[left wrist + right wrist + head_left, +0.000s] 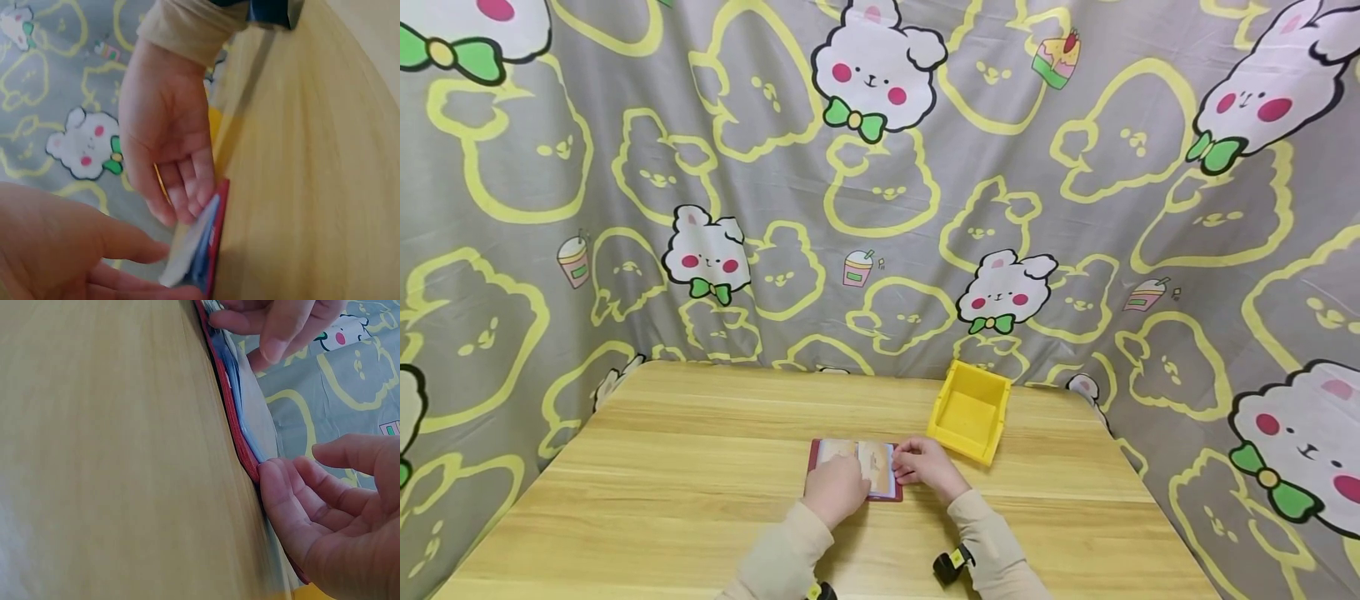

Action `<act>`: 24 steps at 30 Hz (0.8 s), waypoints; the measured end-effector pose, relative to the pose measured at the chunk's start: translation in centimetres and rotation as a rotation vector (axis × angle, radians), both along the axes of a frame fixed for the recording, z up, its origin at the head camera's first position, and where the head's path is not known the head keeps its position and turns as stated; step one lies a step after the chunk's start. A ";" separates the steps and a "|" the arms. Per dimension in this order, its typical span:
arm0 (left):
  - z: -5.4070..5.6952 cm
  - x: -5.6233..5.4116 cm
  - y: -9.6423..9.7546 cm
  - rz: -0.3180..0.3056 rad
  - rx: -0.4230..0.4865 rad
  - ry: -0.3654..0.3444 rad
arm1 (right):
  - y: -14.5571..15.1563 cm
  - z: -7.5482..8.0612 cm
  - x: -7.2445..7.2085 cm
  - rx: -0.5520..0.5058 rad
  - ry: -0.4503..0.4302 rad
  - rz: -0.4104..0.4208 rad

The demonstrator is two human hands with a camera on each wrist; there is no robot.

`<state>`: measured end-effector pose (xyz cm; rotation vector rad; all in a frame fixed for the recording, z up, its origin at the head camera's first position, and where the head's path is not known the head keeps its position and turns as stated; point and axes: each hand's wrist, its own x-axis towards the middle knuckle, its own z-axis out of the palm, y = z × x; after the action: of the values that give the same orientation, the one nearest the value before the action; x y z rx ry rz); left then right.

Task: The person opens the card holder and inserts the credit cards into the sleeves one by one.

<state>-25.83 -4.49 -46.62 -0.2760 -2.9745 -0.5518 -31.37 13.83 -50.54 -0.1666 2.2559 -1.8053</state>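
Observation:
A small book [880, 468] with a dark red cover lies spread open on the wooden table, its pages printed in tan and blue. My left hand [837, 487] reaches over the left page, its fingertips at the middle of the book. In the left wrist view, the thumb of that left hand [69, 250] is extended close to the raised pages. At the book's right edge is my right hand [925, 465], fingers loosely bent. From the right wrist view, one fingertip of the right hand [337, 512] touches the page edges beside the red cover [228, 406].
A yellow plastic bin [970, 412] stands behind and to the right of the book, near the table's far edge. The wooden table [700, 450] ends at a grey curtain [895, 208] with cartoon prints, which hangs around the back and sides.

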 end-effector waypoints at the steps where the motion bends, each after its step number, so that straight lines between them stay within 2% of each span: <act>1: 0.2 0.2 0.1 -0.010 -0.026 -0.006 | 0.0 0.1 0.0 0.000 -0.003 -0.002; 8: 0.7 1.0 0.4 -0.070 -0.103 -0.107 | 0.0 0.2 0.2 -0.018 -0.014 -0.003; 16: 1.1 1.5 0.2 -0.127 -0.162 -0.157 | 0.0 0.0 0.2 -0.027 -0.021 0.000; 24: 1.3 1.0 -0.5 -0.160 -0.151 -0.192 | 0.1 0.2 0.0 -0.039 -0.026 0.004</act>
<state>-24.88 -5.03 -45.31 -0.5059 -3.2062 -0.3889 -31.33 13.90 -50.38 -0.1535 2.2020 -1.8402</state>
